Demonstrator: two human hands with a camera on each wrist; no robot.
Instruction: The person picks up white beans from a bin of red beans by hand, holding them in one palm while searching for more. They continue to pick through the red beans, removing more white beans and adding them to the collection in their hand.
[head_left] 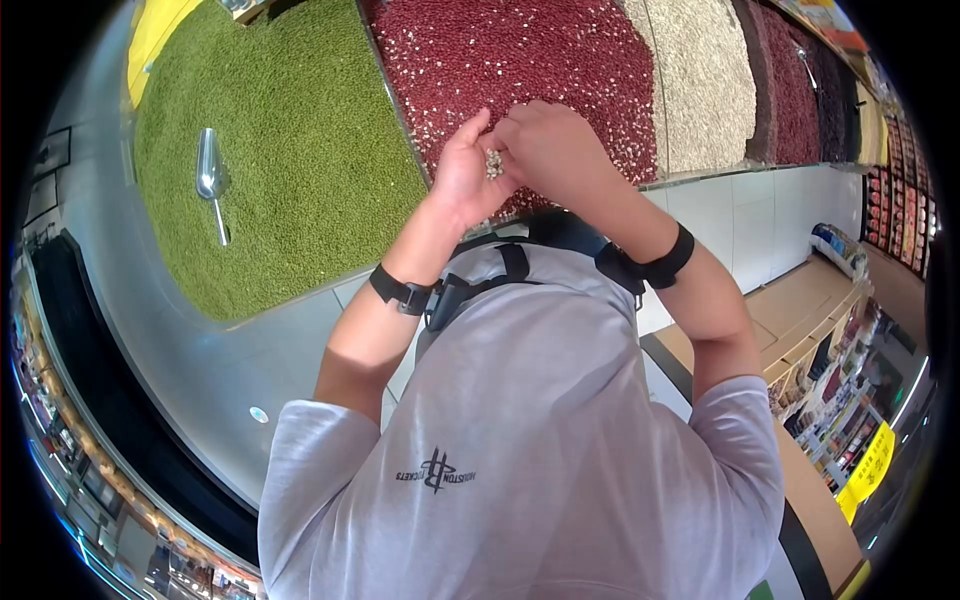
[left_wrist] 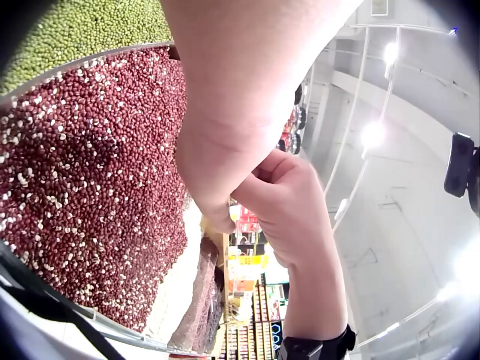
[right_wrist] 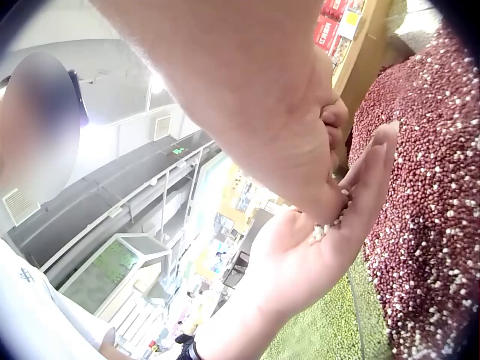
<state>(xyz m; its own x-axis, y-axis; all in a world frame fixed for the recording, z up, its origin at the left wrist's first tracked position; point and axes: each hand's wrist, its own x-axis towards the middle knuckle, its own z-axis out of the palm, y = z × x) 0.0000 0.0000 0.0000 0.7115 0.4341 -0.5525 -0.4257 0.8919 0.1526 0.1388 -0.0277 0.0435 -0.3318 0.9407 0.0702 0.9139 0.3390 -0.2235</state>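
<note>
The left hand (head_left: 468, 180) is held palm up above dark red beans (head_left: 450, 60) that have white beans scattered among them. On its palm lies a small heap of white beans (head_left: 493, 163), also visible in the right wrist view (right_wrist: 319, 232). The right hand (head_left: 545, 145) reaches over that palm with its fingers curled, its fingertips down at the heap; whether they pinch a bean is hidden. In the left wrist view the right hand (left_wrist: 289, 196) meets the left hand (left_wrist: 225, 161), whose palm faces away there.
Green beans (head_left: 290, 130) fill the bin on the left, with a metal scoop (head_left: 208, 175) lying on them. Right of the red beans are a bin of white grains (head_left: 703, 80) and darker bins. A cardboard surface (head_left: 815, 300) stands at the lower right.
</note>
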